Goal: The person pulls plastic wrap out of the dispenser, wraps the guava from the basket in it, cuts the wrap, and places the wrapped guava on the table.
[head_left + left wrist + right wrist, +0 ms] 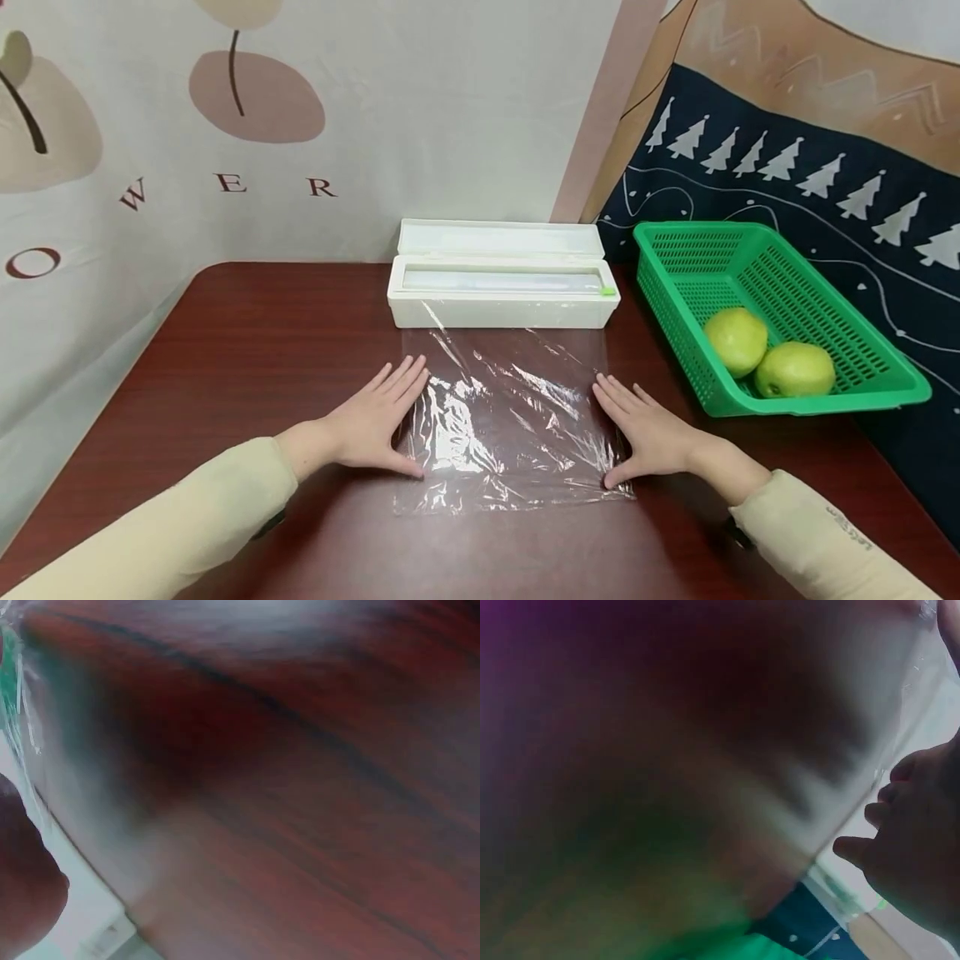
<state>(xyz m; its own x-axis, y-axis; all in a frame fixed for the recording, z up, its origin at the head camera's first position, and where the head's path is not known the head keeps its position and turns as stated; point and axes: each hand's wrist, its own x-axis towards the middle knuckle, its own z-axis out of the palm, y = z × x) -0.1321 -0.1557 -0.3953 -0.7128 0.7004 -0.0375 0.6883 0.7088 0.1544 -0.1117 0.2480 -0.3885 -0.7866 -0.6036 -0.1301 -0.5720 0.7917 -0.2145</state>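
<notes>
A clear sheet of cling film [517, 425] lies wrinkled on the dark red table, running from the front of a white cling film dispenser [502, 312] whose lid stands up at the back. At the film's left edge, my left hand [371, 421] rests with straight, spread fingers. My right hand [652, 433] touches the right edge in the same way, fingers spread and thumb toward the near corner. In the right wrist view, the fingers [889, 817] show from the side. Only a dark part of the left hand [26, 877] appears in the left wrist view.
A green plastic basket [817, 292] stands to the right, with two yellow-green fruits [795, 369] in it. The wooden table [262, 350] extends on both sides of the film. Printed cloth [450, 108] hangs behind the table and on its right side.
</notes>
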